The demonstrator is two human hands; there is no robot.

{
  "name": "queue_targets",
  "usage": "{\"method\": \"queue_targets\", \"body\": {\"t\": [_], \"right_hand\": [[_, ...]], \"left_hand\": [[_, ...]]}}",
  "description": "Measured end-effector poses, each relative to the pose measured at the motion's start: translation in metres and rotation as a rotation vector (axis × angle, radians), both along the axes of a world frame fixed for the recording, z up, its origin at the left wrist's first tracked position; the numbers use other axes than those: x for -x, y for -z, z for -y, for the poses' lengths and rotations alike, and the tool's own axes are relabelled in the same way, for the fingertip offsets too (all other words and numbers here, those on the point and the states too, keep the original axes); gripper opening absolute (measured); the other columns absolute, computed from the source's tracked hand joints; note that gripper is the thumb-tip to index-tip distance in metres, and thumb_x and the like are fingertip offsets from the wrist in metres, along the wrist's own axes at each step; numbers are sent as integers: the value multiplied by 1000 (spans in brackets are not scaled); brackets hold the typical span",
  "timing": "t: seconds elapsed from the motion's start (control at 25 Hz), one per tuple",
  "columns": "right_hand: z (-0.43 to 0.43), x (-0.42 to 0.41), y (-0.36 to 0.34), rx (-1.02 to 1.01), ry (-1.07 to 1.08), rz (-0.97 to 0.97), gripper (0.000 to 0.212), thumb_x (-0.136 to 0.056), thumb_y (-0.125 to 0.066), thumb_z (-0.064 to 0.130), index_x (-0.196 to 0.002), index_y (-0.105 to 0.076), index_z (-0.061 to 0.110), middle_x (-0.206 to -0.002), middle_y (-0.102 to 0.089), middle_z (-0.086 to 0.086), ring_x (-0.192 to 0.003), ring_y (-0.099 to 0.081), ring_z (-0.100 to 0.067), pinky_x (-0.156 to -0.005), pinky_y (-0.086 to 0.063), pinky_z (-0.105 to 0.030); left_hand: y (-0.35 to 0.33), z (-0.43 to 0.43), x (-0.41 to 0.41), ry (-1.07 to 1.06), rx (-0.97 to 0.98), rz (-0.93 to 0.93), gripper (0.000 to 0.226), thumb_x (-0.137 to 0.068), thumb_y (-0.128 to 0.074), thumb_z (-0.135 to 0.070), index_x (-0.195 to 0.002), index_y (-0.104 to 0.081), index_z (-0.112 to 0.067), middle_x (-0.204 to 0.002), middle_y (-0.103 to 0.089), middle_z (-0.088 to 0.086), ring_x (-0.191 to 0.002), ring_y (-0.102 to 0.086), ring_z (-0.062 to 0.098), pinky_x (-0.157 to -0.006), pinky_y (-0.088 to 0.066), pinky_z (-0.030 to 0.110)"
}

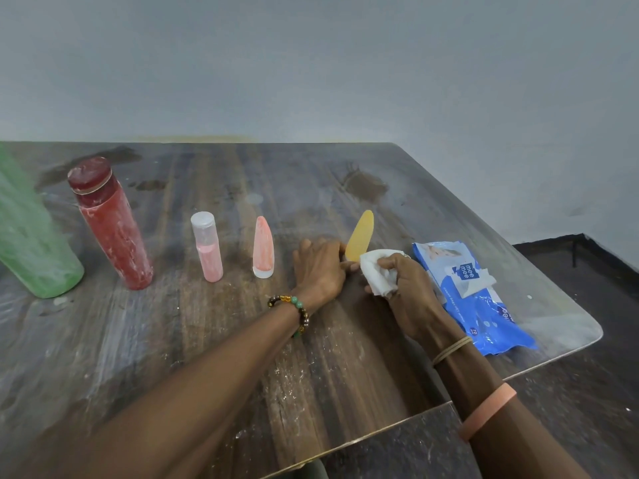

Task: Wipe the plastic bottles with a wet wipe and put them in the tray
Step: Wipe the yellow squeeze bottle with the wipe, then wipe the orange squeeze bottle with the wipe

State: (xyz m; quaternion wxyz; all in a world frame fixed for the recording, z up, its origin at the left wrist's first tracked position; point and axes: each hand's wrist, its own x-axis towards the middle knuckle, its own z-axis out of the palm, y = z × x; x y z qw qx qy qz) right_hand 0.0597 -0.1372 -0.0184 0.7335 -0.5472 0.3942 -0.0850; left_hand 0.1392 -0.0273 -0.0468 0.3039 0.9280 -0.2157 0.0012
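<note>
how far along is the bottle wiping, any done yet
Done: nothing yet, no tray shows. In hand: the left hand holds the yellow bottle at its base while the right hand presses a wet wipe to it. Left: the green bottle, red bottle, small pink bottle and pink cone bottle stand smeared white on the table.

Scuffed wooden table with green bottle, red bottle, pink spray bottle, pink cone bottle, blue wipes pack.

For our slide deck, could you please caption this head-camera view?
The left hand holds a yellow bottle while the right hand holds a wet wipe against it on a wooden table.
</note>
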Motion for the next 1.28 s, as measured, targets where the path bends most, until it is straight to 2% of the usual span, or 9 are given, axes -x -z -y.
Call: {"method": "queue_targets", "body": {"t": [0.12,0.28,0.44,0.52,0.64,0.8,0.92,1.04,1.28], "right_hand": [[-1,-2,-3,11,-19,-32,55,-92,-57,11,-142,-34,5,-95,-55,-14,-71,-59,-24,-67,-50,-31],[-6,-2,-12,-3,-27,-42,60,-94,-56,7,-147,-29,6,-109,-49,-18,-69,-56,-25,-66,-49,-32],[-3,4,-12,-35,61,-19,39,-94,-57,9,-129,-41,5,-85,-49,-13,-69,-55,-25,-71,-51,-36],[-2,19,-7,1,146,22,35,-85,-62,23,-111,-50,3,-89,-57,-15,-78,-60,-26,-75,-53,-41],[-17,41,0,344,158,182,24,-82,-59,30,-100,-59,14,-98,-62,-3,-83,-59,-14,-61,-47,-22],[-65,38,-12,398,-305,412,11,-80,-52,25,-73,-59,19,-71,-58,4,-66,-54,-10,-61,-46,-26],[-89,16,-6,198,-302,288,10,-75,-58,24,-78,-63,16,-78,-62,-3,-76,-58,-21,-77,-50,-42],[-105,1,-1,-10,-217,280,16,-83,-57,15,-88,-58,-1,-76,-58,-14,-64,-53,-27,-63,-43,-38],[-108,-10,5,-194,-323,269,22,-93,-40,9,-103,-56,-2,-76,-67,-14,-64,-61,-24,-54,-48,-32]], "left_hand": [[1,-1,1,2,-46,12,22,-96,-59,-42,-108,-65,-25,-117,-59,2,-115,-42,28,-87,-29,37],[5,-2,-1,8,-66,-11,28,-95,-59,-44,-116,-63,-25,-124,-56,3,-120,-41,28,-94,-31,39],[-2,-15,6,19,-61,-8,47,-91,-64,-49,-130,-56,-25,-131,-50,3,-124,-39,28,-99,-34,37],[-8,-31,24,44,91,-54,47,-87,-70,-43,-130,-59,-26,-127,-54,1,-120,-44,24,-100,-39,36],[-13,-69,57,48,456,-188,32,-81,-81,-30,-110,-71,-23,-106,-64,-4,-97,-60,10,-87,-49,24],[-16,-114,74,-283,830,-333,26,-84,-79,-18,-105,-65,-19,-96,-64,-6,-83,-59,4,-75,-51,16],[-20,-125,64,-407,679,-276,38,-85,-78,-21,-116,-57,-19,-107,-59,-11,-92,-57,6,-78,-47,24],[-14,-126,47,-402,484,-263,40,-86,-76,-21,-120,-57,-16,-114,-54,-5,-97,-52,14,-77,-45,28],[-1,-119,27,-407,264,-177,17,-85,-75,-24,-100,-68,-20,-108,-68,2,-98,-66,25,-75,-57,36]]}}
